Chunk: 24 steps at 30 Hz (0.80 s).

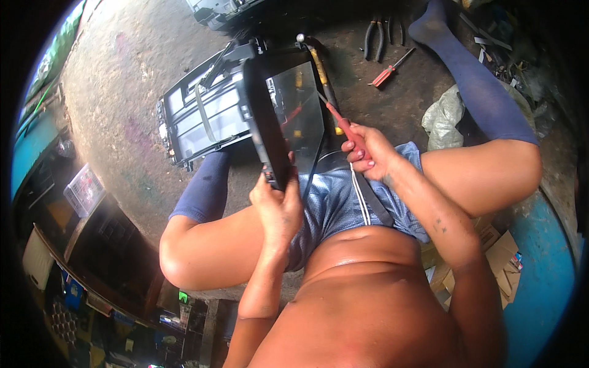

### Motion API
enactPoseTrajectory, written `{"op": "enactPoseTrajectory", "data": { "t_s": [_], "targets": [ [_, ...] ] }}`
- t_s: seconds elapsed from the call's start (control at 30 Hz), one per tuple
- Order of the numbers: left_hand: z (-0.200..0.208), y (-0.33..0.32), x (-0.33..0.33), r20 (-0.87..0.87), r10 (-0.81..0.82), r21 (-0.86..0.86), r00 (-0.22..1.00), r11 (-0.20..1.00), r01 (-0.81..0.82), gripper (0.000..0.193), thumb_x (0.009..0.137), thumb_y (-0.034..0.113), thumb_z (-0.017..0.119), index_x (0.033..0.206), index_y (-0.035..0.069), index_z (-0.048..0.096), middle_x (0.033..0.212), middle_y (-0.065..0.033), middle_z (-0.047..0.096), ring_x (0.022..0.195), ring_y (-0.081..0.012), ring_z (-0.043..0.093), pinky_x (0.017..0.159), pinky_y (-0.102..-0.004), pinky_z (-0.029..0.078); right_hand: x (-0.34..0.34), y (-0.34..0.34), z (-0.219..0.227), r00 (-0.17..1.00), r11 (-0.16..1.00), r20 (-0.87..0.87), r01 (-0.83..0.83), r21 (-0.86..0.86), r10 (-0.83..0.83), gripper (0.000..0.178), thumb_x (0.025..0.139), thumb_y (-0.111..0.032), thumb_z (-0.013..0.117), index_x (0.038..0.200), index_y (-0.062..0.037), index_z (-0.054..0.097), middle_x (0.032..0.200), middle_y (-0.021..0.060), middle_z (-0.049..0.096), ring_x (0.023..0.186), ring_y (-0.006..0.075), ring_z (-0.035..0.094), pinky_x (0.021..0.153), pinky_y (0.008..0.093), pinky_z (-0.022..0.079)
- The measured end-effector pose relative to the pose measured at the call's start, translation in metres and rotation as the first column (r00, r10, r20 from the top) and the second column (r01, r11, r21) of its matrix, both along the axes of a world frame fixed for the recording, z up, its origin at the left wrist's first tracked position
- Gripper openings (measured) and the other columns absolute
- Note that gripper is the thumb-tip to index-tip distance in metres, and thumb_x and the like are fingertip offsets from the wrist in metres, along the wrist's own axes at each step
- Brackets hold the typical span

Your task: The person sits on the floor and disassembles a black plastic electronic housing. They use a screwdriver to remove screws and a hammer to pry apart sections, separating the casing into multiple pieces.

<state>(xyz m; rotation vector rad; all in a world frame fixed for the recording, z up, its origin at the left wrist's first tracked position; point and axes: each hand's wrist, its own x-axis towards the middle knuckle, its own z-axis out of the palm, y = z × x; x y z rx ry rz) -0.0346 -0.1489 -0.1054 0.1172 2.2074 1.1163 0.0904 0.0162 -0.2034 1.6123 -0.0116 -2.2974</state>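
My left hand (277, 211) is closed on the lower end of a black plastic frame (264, 119), tilted up on its edge. A dark glossy panel (304, 104) shows on the frame's right side and mirrors red and yellow. In my right hand (374, 150) is a red-handled screwdriver (350, 130), fingers wrapped round the handle. Its shaft points up and left, across the glossy panel; whether the tip touches it I cannot tell. Left of the frame, a grey and black plastic housing (190, 116) with a strap-like strip lies on the ground.
Beyond the panel lies a hammer (318, 61) with a yellow and black handle. Farther right are black-handled pliers (374, 40) and another red screwdriver (385, 75). A whitish sack (443, 119) sits by my right leg. Cardboard (506, 264) and a cluttered shelf (104, 270) flank me.
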Motion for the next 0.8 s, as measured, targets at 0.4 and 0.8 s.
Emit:
{"op": "enactPoseTrajectory", "data": {
  "t_s": [0.4, 0.8],
  "targets": [
    [0.008, -0.001, -0.001, -0.024, -0.124, -0.089, 0.992, 0.989, 0.121, 0.024, 0.091, 0.001, 0.066, 0.115, 0.003, 0.065, 0.07, -0.019, 0.066, 0.063, -0.0345, 0.07, 0.059, -0.0369, 0.051, -0.02, 0.016, -0.005, 0.996, 0.996, 0.038, -0.08, -0.025, 0.081, 0.029, 0.107, -0.038, 0.048, 0.135, -0.0328, 0.049, 0.08, -0.0043, 0.045, 0.052, 0.0016, 0.035, 0.034, 0.0158, 0.023],
    [0.007, -0.003, -0.009, -0.062, -0.184, -0.053, 0.981, 0.982, 0.181, 0.027, 0.09, 0.002, 0.067, 0.117, 0.001, 0.065, 0.073, -0.0202, 0.067, 0.068, -0.039, 0.071, 0.062, -0.0403, 0.054, -0.008, -0.035, -0.019, 0.402, -0.192, 0.578, -0.679, 0.708, 0.71, 0.061, 0.102, -0.02, 0.052, 0.16, -0.0118, 0.035, 0.115, 0.0143, 0.075, 0.089, 0.0368, 0.074, 0.081, 0.0457, 0.06]
  ]
}}
